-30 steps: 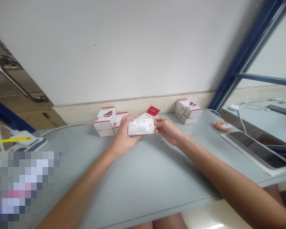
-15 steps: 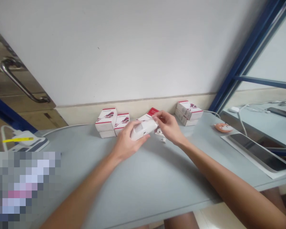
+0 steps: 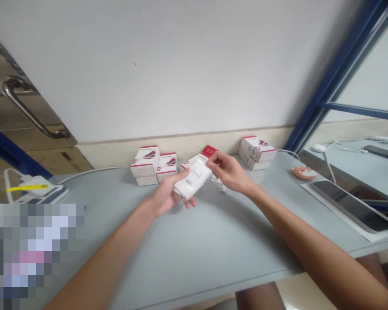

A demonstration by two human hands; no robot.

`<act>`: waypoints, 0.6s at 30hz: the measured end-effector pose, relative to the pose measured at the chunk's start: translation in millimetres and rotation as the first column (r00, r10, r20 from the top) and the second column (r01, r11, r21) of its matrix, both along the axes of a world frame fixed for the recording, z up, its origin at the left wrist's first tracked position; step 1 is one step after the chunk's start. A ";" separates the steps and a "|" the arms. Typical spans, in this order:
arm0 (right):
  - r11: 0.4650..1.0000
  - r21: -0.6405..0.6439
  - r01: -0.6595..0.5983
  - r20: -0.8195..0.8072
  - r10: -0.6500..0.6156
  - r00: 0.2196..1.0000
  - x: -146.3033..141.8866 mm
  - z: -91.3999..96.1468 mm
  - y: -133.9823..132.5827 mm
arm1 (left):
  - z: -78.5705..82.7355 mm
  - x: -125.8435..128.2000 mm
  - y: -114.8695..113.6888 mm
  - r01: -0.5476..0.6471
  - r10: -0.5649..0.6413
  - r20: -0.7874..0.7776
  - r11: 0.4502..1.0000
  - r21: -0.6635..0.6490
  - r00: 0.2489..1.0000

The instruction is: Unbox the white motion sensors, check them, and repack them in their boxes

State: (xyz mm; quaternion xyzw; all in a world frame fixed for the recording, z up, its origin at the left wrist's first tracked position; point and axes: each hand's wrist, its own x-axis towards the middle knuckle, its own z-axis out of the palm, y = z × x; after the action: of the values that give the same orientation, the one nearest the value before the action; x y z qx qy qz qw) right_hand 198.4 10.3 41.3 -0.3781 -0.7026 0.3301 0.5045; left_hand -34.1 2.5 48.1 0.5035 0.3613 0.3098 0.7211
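Observation:
My left hand cups a white oblong plastic device from below, fingers curled round its near end. My right hand pinches the device's far end with thumb and fingers. The device is tilted, its back face with a small rectangular panel turned up toward me. It hovers just above the grey table. A small white part lies on the table under my right hand.
Red-and-white boxes stand along the wall: a stack at the left, one beside it, one behind the device, a pair at the right. A phone, an orange object and a charger with cable lie around.
Both hands have turned the white device over and tilted it, so its back faces up. It has come lower and nearer to me.

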 end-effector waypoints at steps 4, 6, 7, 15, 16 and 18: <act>0.991 -0.089 -0.095 -0.042 0.091 0.995 3.3 4.7 -2.1 | 1.2 -6.5 6.0 0.077 -0.072 0.040 0.986 -0.146 0.997; 0.979 -0.123 -0.165 -0.120 0.151 0.981 2.1 5.5 -3.3 | -1.6 -8.3 8.2 0.129 -0.114 0.081 0.967 -0.220 0.990; 0.970 -0.135 -0.203 -0.173 0.179 0.969 0.6 5.3 -3.8 | -3.6 -8.8 8.7 0.162 -0.137 0.115 0.955 -0.247 0.984; 0.874 -0.173 -0.454 -0.525 0.308 0.793 -11.7 -2.1 -6.1 | -19.9 -9.1 -1.9 0.491 -0.400 0.454 0.866 -0.098 0.796; 0.861 -0.186 -0.474 -0.528 0.319 0.787 -11.2 -1.0 -6.9 | -21.2 -8.1 -4.4 0.505 -0.411 0.474 0.859 -0.085 0.779; 0.865 -0.188 -0.466 -0.489 0.329 0.808 -8.7 3.4 -9.3 | -22.8 -4.9 -10.1 0.501 -0.397 0.491 0.860 -0.097 0.776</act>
State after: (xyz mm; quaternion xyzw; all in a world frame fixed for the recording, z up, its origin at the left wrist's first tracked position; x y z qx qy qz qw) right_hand 189.7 1.1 44.7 -0.2076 -0.5755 0.6084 0.5056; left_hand -39.0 -7.6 25.3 0.4048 0.0834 0.1940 0.8897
